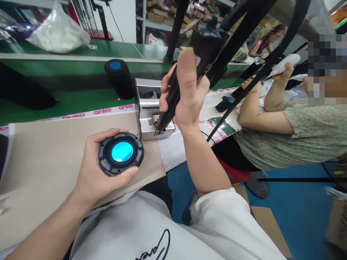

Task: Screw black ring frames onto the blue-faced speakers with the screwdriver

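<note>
My left hand point(92, 169) is wrapped around a round black speaker point(121, 151), whose shiny blue disc faces up, above the cardboard sheet point(54, 151). A ring of dark plastic with small holes surrounds the disc. My right hand point(189, 90) grips a black electric screwdriver point(207, 41), tilted with its lower end down. That end is at the front of a silver metal box point(148, 108), which looks like a screw feeder. Whether the tip touches a screw is too small to tell. The speaker is just left of the box.
Behind the box stands another black cylindrical speaker point(119, 81) with a blue end. A plastic bag point(59, 32) sits on the green ledge point(108, 48). To the right, a co-worker point(303, 133) holds a white object point(286, 65) near a small dark speaker point(225, 104). Black poles cross the upper right.
</note>
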A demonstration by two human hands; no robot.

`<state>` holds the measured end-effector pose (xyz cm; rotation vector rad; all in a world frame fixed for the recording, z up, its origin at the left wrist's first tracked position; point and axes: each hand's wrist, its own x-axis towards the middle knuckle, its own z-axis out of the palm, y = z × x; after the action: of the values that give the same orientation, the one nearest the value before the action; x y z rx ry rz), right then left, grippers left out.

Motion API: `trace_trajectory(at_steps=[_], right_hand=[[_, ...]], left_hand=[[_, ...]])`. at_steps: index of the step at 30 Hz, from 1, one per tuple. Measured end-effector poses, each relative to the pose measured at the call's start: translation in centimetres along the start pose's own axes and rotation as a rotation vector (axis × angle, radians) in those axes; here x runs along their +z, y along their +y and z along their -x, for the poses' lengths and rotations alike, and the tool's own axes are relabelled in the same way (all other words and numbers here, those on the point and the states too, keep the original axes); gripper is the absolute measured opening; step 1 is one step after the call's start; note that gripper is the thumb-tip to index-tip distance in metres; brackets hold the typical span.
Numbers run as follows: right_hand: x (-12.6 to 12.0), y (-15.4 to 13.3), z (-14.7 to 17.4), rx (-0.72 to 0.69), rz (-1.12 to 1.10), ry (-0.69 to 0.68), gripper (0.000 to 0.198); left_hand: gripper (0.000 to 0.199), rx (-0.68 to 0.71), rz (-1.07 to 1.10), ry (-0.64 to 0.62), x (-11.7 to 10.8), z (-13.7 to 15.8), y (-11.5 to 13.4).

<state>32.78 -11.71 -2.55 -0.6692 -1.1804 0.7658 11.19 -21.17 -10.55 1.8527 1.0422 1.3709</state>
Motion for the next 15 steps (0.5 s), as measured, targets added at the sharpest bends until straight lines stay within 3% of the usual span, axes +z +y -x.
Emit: trace_trajectory(at_steps=[4, 9, 13, 14, 15], right_hand=[[0.3, -0.5, 0.3, 0.015, 0.035, -0.038, 0.068], [-0.4, -2.1, 1.2, 0.115, -0.022, -0.067, 0.053], [0.8, -6.6, 0.0, -0.04, -0.041, -0.208, 0.031], [1.6, -8.0, -0.5, 0.016, 0.028, -0.244, 0.032], [2.5, -9.3, -1.0, 0.11, 0.115, -0.164, 0.036]], left_hand=[[0.076, 0.001, -0.003, 0.006, 0.0, 0.0, -0.1], [0.074, 0.021, -0.04, 0.017, 0.1, -0.2, -0.1], [0.074, 0.008, -0.053, 0.015, 0.1, -0.2, -0.1], [0.074, -0.001, -0.056, 0.015, 0.1, -0.2, -0.1], [0.073, -0.007, -0.059, 0.012, 0.1, -0.2, -0.1]])
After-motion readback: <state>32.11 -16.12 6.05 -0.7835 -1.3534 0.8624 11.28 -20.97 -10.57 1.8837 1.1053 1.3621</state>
